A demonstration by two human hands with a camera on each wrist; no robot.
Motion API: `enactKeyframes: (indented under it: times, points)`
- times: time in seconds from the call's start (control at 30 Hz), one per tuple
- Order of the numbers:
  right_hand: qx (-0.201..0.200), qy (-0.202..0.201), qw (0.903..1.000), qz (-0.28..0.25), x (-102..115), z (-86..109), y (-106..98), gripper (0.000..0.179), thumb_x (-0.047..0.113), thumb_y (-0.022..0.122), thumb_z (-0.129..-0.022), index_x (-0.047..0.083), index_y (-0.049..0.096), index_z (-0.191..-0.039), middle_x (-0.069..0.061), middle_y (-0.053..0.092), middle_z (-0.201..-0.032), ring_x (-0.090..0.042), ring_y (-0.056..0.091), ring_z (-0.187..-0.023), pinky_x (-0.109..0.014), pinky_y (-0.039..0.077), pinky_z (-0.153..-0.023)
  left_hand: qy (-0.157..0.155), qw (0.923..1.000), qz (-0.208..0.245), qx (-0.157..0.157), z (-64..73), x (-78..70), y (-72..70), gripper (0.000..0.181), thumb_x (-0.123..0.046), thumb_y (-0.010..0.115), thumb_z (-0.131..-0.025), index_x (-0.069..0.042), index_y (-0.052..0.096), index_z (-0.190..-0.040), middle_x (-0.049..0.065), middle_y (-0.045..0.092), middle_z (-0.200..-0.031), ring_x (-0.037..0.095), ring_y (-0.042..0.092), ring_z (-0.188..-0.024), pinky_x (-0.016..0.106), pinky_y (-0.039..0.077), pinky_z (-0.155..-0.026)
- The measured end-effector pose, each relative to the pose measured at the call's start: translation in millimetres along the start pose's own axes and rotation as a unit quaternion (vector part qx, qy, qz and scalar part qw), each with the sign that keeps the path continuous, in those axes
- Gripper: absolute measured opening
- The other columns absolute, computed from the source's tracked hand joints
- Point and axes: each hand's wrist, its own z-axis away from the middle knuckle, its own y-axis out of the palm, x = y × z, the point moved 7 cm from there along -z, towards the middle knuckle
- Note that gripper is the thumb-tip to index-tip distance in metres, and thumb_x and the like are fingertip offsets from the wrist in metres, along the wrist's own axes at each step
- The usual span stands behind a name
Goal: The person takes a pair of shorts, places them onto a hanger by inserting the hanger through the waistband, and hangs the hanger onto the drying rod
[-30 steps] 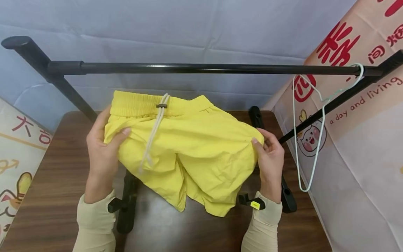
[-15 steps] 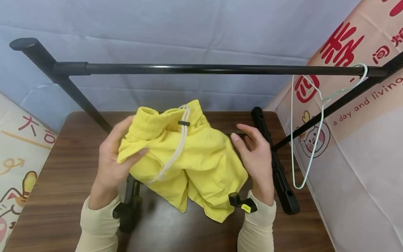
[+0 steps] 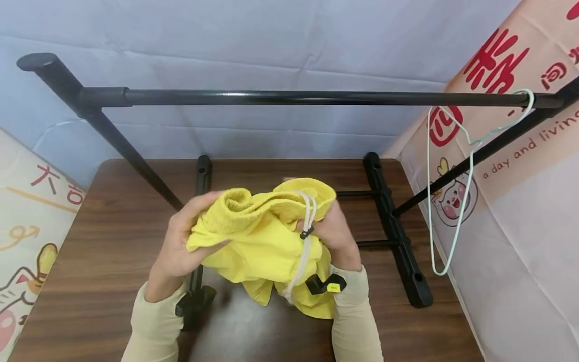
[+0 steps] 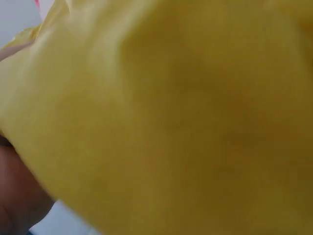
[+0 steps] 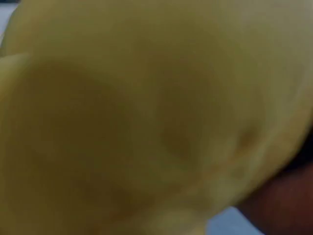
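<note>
Yellow shorts (image 3: 258, 246) hang bunched between both hands over the table, the waistband gathered at the top. A white drawstring (image 3: 302, 266) with a dark toggle (image 3: 306, 232) dangles down their front. At the left side of the waist my left hand (image 3: 183, 241) pinches the fabric, thumb in front and fingers behind. My right hand (image 3: 336, 229) grips the waistband's right side, with most of its fingers hidden by the cloth. Blurred yellow cloth (image 4: 161, 117) fills nearly all of the left wrist view, and the same cloth (image 5: 127, 122) covers the right wrist view.
A black rack bar (image 3: 271, 97) crosses above the hands. On its right end hangs a pale green hanger (image 3: 470, 186). Black rack feet (image 3: 398, 226) stand on the dark wooden table (image 3: 113, 241). Printed cloth (image 3: 520, 241) closes off the right side.
My right hand let go of the shorts' right side, moved left and took hold of the waistband. My left hand shifted right and slightly down. The shorts went from spread wide to bunched.
</note>
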Motion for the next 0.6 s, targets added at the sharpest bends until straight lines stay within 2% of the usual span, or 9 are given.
enactKeyframes:
  times: [0.03,0.1,0.13,0.23,0.33,0.4,0.43,0.5,0.6]
  points:
    - [-0.028,-0.013,0.9995,-0.012,4,3.1,-5,0.075,0.048,0.084,-0.087,0.003,0.060,-0.142,0.003,0.075,-0.121,-0.010,0.072,-0.107,-0.029,0.060,-0.094,-0.024,0.9992,-0.029,-0.016,1.5,1.8,-6.0,0.067,-0.014,0.082,-0.092,0.009,0.051,-0.147,0.003,0.064,-0.146,0.012,0.064,-0.128,0.023,0.051,-0.108]
    - [-0.086,-0.031,0.9957,-0.014,15,9.9,-18,0.051,0.029,0.088,-0.088,0.006,0.069,-0.129,0.002,0.078,-0.113,-0.013,0.076,-0.099,-0.031,0.064,-0.085,-0.081,0.9909,-0.099,-0.042,5.7,3.7,-19.8,0.078,-0.007,0.092,-0.080,0.006,0.053,-0.147,0.000,0.066,-0.143,0.011,0.065,-0.125,0.021,0.051,-0.105]
    - [-0.111,-0.038,0.9931,-0.002,22,12.3,-25,0.047,0.021,0.088,-0.087,0.006,0.069,-0.127,0.000,0.078,-0.114,-0.015,0.077,-0.099,-0.031,0.064,-0.086,-0.104,0.9836,-0.138,-0.050,8.0,3.4,-26.8,0.084,-0.002,0.094,-0.074,0.005,0.054,-0.147,-0.002,0.068,-0.138,0.010,0.066,-0.120,0.018,0.052,-0.101]
    - [-0.173,-0.047,0.9819,0.060,40,20.1,-43,0.048,-0.001,0.087,-0.082,-0.001,0.068,-0.126,-0.003,0.078,-0.114,-0.016,0.078,-0.100,-0.029,0.064,-0.086,-0.156,0.9528,-0.253,-0.064,13.8,-0.3,-44.6,0.094,0.011,0.095,-0.061,-0.003,0.059,-0.147,-0.007,0.070,-0.121,0.004,0.066,-0.106,0.012,0.052,-0.091]
    - [-0.197,-0.042,0.9745,0.098,53,24.0,-51,0.057,-0.013,0.087,-0.075,-0.007,0.064,-0.127,-0.004,0.076,-0.116,-0.017,0.076,-0.103,-0.027,0.063,-0.088,-0.167,0.9293,-0.325,-0.055,16.7,-3.4,-52.1,0.086,0.012,0.093,-0.064,-0.010,0.065,-0.143,-0.007,0.068,-0.106,0.001,0.061,-0.094,0.008,0.049,-0.085]
    - [-0.202,-0.041,0.9728,0.106,58,25.3,-52,0.059,-0.016,0.087,-0.073,-0.009,0.063,-0.127,-0.004,0.075,-0.116,-0.016,0.076,-0.105,-0.027,0.063,-0.089,-0.176,0.9208,-0.346,-0.039,17.7,-2.7,-52.4,0.081,0.008,0.092,-0.069,-0.013,0.066,-0.143,-0.002,0.069,-0.105,0.002,0.061,-0.092,0.009,0.049,-0.086]
    - [-0.201,-0.043,0.9725,0.108,60,25.6,-51,0.060,-0.016,0.087,-0.072,-0.009,0.062,-0.127,-0.003,0.074,-0.116,-0.016,0.075,-0.105,-0.026,0.062,-0.089,-0.187,0.9141,-0.358,-0.030,18.0,-1.6,-52.0,0.081,0.005,0.092,-0.071,-0.016,0.064,-0.144,-0.001,0.070,-0.105,0.002,0.060,-0.092,0.008,0.048,-0.083]
    - [-0.197,-0.046,0.9734,0.108,62,25.5,-49,0.061,-0.015,0.088,-0.072,-0.010,0.062,-0.127,-0.003,0.074,-0.117,-0.016,0.074,-0.107,-0.026,0.062,-0.090,-0.217,0.8979,-0.383,-0.009,17.9,0.5,-50.6,0.088,-0.004,0.094,-0.074,-0.021,0.056,-0.152,0.002,0.068,-0.110,0.005,0.059,-0.095,0.011,0.048,-0.081]
    - [-0.182,-0.052,0.9760,0.108,63,24.4,-45,0.062,-0.013,0.089,-0.073,-0.013,0.060,-0.128,-0.004,0.073,-0.120,-0.017,0.073,-0.109,-0.026,0.061,-0.093,-0.255,0.8739,-0.414,0.019,14.8,0.5,-47.0,0.106,-0.019,0.097,-0.074,-0.028,0.039,-0.162,0.008,0.060,-0.130,0.013,0.057,-0.113,0.016,0.046,-0.091]
